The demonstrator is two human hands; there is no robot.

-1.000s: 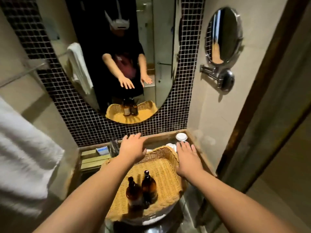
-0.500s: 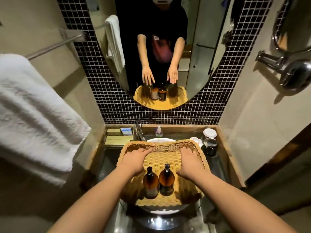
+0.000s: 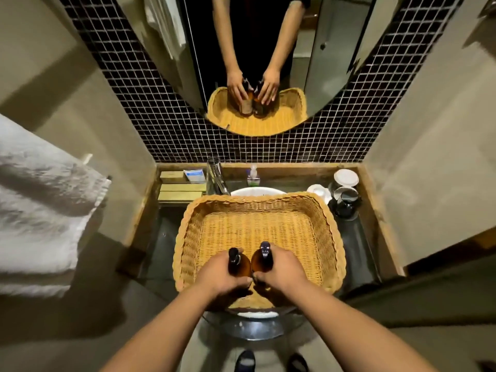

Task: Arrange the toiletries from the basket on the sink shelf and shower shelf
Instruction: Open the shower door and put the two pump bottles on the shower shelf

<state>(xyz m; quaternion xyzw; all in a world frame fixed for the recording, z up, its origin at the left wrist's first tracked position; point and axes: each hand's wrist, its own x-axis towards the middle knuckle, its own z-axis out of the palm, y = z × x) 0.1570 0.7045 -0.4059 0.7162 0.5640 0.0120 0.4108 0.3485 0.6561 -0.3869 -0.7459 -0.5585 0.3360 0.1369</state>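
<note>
Both hands off basket [image 3: 327,218] rim — left hand [image 3: 220,275] now grasping left bottle [image 3: 237,265], right hand [image 3: 281,272] right bottle [image 3: 264,260].

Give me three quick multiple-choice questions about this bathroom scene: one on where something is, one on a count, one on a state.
1. Where does the wicker basket sit?
A. over the white basin
B. on the floor
C. on the towel rail

2. How many brown bottles are in the basket?
A. one
B. two
C. four

3. What are the hands doing?
A. hanging free
B. each gripping a bottle
C. folding the towel

Answers:
1 A: the basin shows past the basket's far and near edges.
2 B: the left bottle and right bottle stand side by side.
3 B: the left hand and right hand each wrap one bottle.
</note>
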